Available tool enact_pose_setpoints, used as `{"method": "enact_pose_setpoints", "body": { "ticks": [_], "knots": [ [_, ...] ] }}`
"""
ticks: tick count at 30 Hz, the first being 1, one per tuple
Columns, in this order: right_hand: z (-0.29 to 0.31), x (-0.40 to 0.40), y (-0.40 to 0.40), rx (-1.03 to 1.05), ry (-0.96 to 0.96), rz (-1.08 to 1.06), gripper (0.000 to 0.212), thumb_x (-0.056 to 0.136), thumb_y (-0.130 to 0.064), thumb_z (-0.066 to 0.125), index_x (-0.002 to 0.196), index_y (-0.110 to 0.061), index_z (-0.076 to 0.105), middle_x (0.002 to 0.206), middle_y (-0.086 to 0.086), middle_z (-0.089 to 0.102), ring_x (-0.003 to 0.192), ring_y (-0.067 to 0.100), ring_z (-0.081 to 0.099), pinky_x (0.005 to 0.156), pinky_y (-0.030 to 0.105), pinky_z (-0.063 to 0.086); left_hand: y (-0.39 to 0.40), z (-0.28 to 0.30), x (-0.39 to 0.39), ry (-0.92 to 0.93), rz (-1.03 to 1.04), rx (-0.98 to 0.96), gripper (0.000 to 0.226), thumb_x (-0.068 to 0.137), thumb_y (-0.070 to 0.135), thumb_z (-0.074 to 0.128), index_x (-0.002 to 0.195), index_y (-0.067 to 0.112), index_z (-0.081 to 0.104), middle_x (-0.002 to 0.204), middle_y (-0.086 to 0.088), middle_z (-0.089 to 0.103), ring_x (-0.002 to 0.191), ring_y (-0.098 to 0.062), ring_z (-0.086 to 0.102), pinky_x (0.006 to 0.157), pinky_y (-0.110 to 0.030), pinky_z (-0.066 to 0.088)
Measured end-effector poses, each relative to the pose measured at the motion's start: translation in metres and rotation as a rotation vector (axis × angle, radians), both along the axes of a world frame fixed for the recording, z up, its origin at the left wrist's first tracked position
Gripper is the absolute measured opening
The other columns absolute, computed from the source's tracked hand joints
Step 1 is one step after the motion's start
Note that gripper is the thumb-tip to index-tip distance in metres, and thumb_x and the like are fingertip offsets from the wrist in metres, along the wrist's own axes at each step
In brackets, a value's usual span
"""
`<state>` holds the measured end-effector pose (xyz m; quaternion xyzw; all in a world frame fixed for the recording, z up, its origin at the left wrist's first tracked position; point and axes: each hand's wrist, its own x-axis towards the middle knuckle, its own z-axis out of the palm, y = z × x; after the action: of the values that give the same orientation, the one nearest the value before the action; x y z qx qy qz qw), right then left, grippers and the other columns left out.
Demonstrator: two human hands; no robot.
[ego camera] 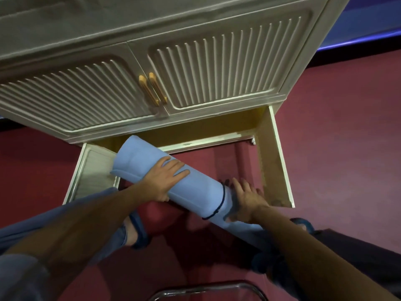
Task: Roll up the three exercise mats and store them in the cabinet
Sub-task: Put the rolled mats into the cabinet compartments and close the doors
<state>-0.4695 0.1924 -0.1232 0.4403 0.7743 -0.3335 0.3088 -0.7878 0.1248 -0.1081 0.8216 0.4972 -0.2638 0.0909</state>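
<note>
Storing step in hand: one rolled blue mat (pixel 173 183) is being fed toward the low compartment (pixel 195 129) of the cream cabinet (pixel 195 68). Both lower doors stand swung out, left door (pixel 93 170) and right door (pixel 275 157); the upper pair of ribbed doors with their amber handles (pixel 153 89) is closed. The mat lies slantwise, far end up at the left corner of the opening, just over the left door's inner edge, near end down toward the person's right forearm. Cannot tell whether the far end is already inside or only at the threshold. A dark cord (pixel 218 203) is tied round the roll near its lower end, so it holds its shape. Left hand (pixel 167 179) lies on top of the roll at mid-length, fingers spread and fairly straight over the curve, thumb tucked under the near side: pressing and steering more than clutching. Right hand (pixel 247 198) sits against the roll just past the cord, fingers extended along its far side; whether they wrap beneath is hidden. Red floor (pixel 336 127) all round; a foot in a dark sandal (pixel 135 232) shows below the left arm. Only this one mat visible; the other two are not in view, and the compartment interior is mostly shadow. Next move, as I judge it: swing the near end right to square the roll with the opening, then push it in lengthwise, clear of the left door.
</note>
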Motion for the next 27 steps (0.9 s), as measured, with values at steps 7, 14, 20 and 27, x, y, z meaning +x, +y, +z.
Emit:
{"method": "enact_pose_setpoints", "body": {
  "ticks": [7, 14, 20, 27],
  "knots": [
    [-0.066, 0.017, -0.036, 0.151, 0.094, -0.221, 0.154, 0.033, -0.072, 0.084, 0.158, -0.027, 0.006, 0.140, 0.011, 0.046, 0.125, 0.043, 0.052, 0.102, 0.052, 0.045, 0.041, -0.022, -0.012, -0.023, -0.002, 0.000, 0.122, 0.040, 0.041, 0.095, 0.150, 0.017, 0.047, 0.152, -0.017, 0.048, 0.139, -0.035, 0.046, 0.120, -0.057, 0.026],
    [-0.047, -0.016, -0.017, 0.181, 0.164, -0.305, 0.124, 0.040, -0.067, 0.073, 0.150, -0.033, 0.025, 0.143, -0.005, 0.047, 0.129, 0.028, 0.048, 0.108, 0.046, 0.037, 0.071, -0.041, -0.057, -0.013, 0.071, -0.018, 0.132, 0.034, 0.048, 0.096, 0.151, 0.017, 0.045, 0.154, -0.014, 0.047, 0.141, -0.033, 0.044, 0.123, -0.039, -0.005],
    [-0.036, -0.035, -0.014, 0.161, 0.168, -0.285, 0.125, 0.043, -0.065, 0.076, 0.150, -0.029, 0.024, 0.143, -0.001, 0.049, 0.128, 0.032, 0.050, 0.105, 0.048, 0.038, 0.081, -0.029, -0.078, -0.059, 0.081, -0.049, 0.134, 0.035, 0.047, 0.095, 0.153, 0.018, 0.039, 0.156, -0.014, 0.043, 0.142, -0.033, 0.042, 0.113, -0.046, 0.035],
    [-0.015, -0.057, -0.005, 0.100, 0.195, -0.199, 0.112, 0.056, -0.070, 0.075, 0.149, -0.031, 0.026, 0.140, 0.002, 0.051, 0.126, 0.034, 0.050, 0.106, 0.050, 0.038, 0.063, -0.022, -0.103, -0.066, 0.176, -0.071, 0.133, 0.034, 0.041, 0.096, 0.153, 0.017, 0.040, 0.157, -0.012, 0.043, 0.135, -0.033, 0.048, 0.099, -0.046, 0.046]
  ]
}}
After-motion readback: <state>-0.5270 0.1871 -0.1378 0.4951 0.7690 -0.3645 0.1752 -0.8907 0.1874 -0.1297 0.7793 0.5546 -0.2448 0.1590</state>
